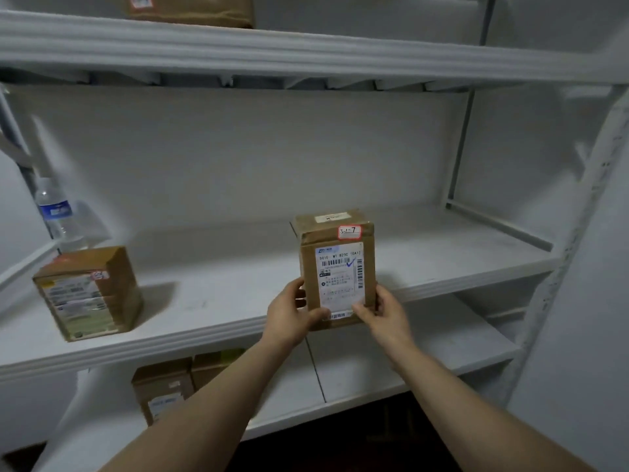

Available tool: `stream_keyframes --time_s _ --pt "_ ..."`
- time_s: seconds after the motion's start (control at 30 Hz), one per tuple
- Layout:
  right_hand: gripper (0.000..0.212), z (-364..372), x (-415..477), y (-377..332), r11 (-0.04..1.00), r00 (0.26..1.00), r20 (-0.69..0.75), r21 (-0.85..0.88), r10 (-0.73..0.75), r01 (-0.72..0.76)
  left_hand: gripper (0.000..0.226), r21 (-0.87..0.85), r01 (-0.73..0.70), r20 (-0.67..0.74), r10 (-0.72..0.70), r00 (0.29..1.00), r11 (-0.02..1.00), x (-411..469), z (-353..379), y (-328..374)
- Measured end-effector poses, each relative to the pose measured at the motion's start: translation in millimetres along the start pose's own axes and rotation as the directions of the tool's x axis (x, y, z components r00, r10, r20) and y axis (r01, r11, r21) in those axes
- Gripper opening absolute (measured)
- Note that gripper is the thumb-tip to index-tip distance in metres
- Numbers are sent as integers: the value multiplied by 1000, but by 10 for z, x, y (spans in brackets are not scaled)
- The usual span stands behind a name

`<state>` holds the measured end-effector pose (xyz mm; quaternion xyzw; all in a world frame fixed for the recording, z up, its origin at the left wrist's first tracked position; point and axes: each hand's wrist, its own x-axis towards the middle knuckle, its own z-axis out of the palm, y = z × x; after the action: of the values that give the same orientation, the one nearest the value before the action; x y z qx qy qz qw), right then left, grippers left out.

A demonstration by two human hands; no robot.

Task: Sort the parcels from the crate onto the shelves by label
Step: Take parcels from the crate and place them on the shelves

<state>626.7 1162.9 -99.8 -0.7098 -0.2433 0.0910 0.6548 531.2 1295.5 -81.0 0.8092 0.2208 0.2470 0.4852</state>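
I hold a brown cardboard parcel upright at the front edge of the middle white shelf. It has a white shipping label on its face and a small red-edged tag reading "3-1-7" near the top. My left hand grips its lower left side, thumb across the face. My right hand grips its lower right corner. Whether the parcel's base rests on the shelf I cannot tell. The crate is out of view.
Another labelled parcel stands at the middle shelf's left, with a plastic water bottle behind it. Two parcels sit on the lower shelf. One parcel lies on the top shelf. A white upright bounds the right side.
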Motion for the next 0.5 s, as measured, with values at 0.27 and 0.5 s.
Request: stream_keyframes --time_s 0.27,0.5 --pt "55 -523 1126 387 983 996 51 -175 68 -58 77 70 125 -19 -124 992 990 859 821 122" --pt "54 -682 1505 650 947 992 28 -302 125 -110 75 156 170 -4 -172 985 973 1212 1225 12"
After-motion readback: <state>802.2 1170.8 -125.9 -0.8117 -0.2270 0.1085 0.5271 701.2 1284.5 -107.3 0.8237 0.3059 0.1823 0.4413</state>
